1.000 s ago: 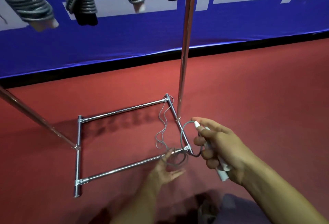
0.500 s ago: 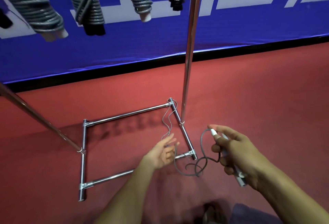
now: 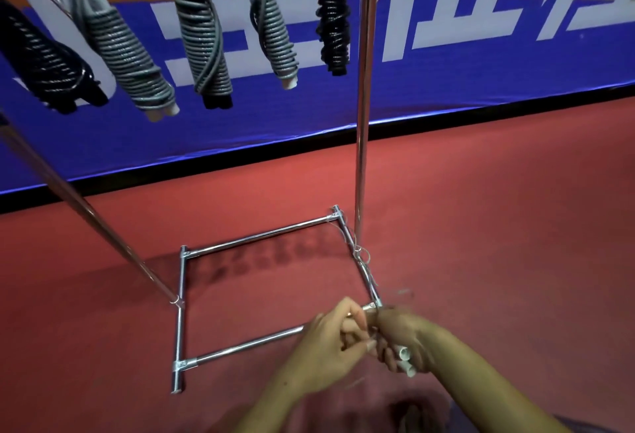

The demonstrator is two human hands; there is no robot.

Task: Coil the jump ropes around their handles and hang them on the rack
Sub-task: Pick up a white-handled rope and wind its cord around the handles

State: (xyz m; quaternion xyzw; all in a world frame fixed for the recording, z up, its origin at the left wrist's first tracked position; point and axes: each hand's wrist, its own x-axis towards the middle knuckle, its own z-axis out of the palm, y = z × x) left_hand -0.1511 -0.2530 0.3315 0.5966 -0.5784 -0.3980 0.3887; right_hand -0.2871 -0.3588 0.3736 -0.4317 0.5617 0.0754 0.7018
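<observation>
My right hand (image 3: 400, 338) grips two white jump-rope handles (image 3: 406, 360) held side by side, their ends poking out below my fingers. My left hand (image 3: 331, 343) meets it from the left and pinches the thin grey rope close to the handles. The rest of that grey rope (image 3: 366, 262) trails away along the right base bar of the chrome rack (image 3: 254, 237). Several coiled ropes hang from the rack's top: a grey one (image 3: 127, 58), another grey one (image 3: 275, 30) and a black one (image 3: 331, 16).
The rack's right upright pole (image 3: 362, 106) rises just behind my hands; its left pole (image 3: 86, 212) slants off to the left. A blue banner wall (image 3: 446, 82) runs behind. Red floor (image 3: 498, 243) spreads around the rack.
My left hand moved right to join the right hand at the handles. The slack rope loops on the floor were drawn in; the rope now lies along the base bar. The view tilted upward.
</observation>
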